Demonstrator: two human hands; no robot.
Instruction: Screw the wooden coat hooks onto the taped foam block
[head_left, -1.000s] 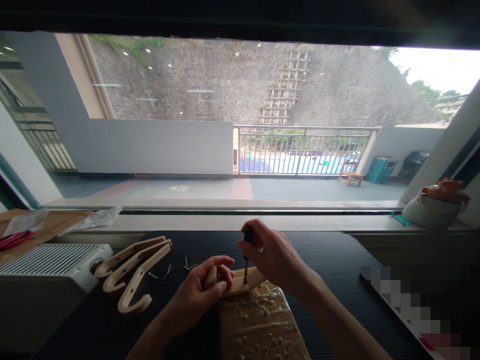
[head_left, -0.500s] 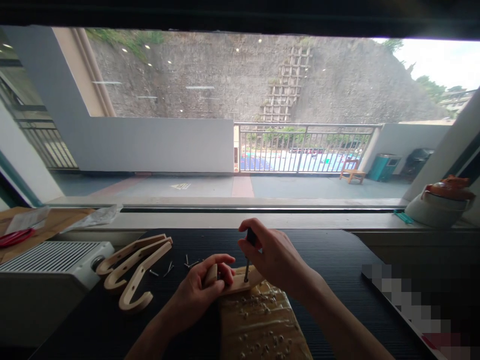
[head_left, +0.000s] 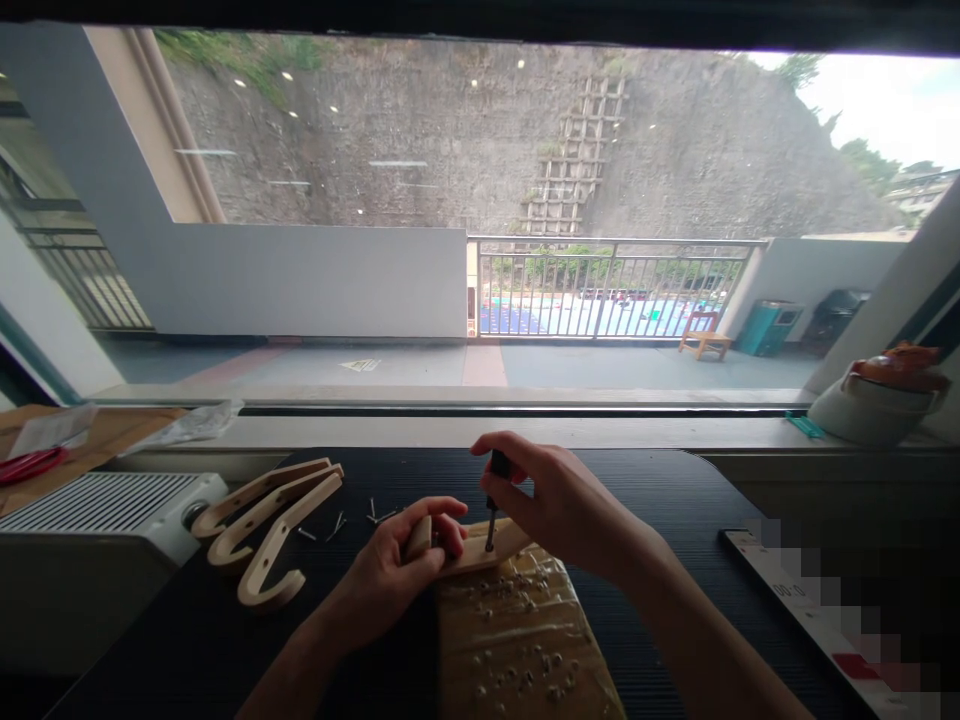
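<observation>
My right hand (head_left: 544, 500) grips the black handle of a screwdriver (head_left: 493, 515), held nearly upright. Its tip meets a hole or screw in a pale wooden hook (head_left: 476, 560); which of the two I cannot tell. That hook lies across the far end of a board (head_left: 517, 640) wrapped in tape and dotted with many small holes. My left hand (head_left: 409, 550) is closed around the hook's curved end. Left of it, three similar wooden hooks (head_left: 281, 550) rest side by side on the black table. Several loose screws (head_left: 337, 525) are scattered between those hooks and my left hand.
A white radiator (head_left: 112, 510) stands at the table's left, with cardboard (head_left: 135, 425) and a red-handled item (head_left: 34, 465) above it. A flat, partly blurred object (head_left: 795, 595) lies at the right. Beyond the black table (head_left: 637, 490) runs a windowsill (head_left: 600, 430) holding a pot (head_left: 874, 405).
The whole view has shifted slightly, so the scene sits a little higher. Both hands keep their holds; the right hand's fingers have turned slightly around the screwdriver handle.
</observation>
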